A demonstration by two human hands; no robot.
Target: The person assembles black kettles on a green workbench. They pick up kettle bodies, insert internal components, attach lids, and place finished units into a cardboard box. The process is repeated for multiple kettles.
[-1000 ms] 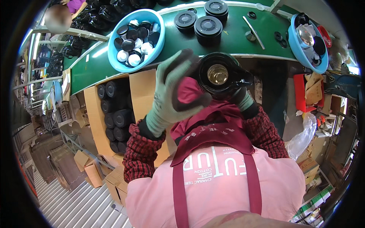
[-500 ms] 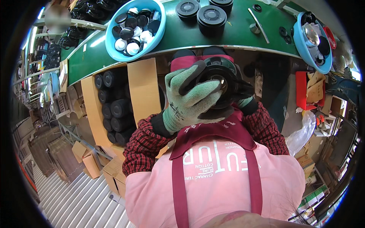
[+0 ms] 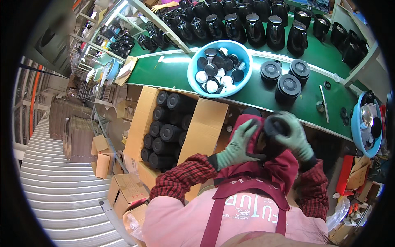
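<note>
A black jug [image 3: 270, 142] is held tilted over my lap, its round end toward the bench and blurred by motion. My right hand [image 3: 295, 136], in a green knit glove with dark fingertips, is closed over that end from the right. My left hand [image 3: 238, 147], gloved alike, curves round the left side with thumb and fingers spread, their tips against the jug. Its lower part is hidden between my hands and the maroon apron [image 3: 247, 181]. Beyond, on the green bench [image 3: 164, 74], stand black round lidded pieces [image 3: 288, 87].
A blue basin [image 3: 193, 78] holds black and white caps. An open carton [image 3: 207, 127] of black cylinders stands left of my lap. Black jugs [image 3: 275, 35] line the bench's far side. Another blue basin [image 3: 362, 136] and a red bin [image 3: 345, 175] are at right.
The view has swung left, bringing in the far jugs. My hands have lowered the jug toward my lap and turned it; my right hand now shows on its round end.
</note>
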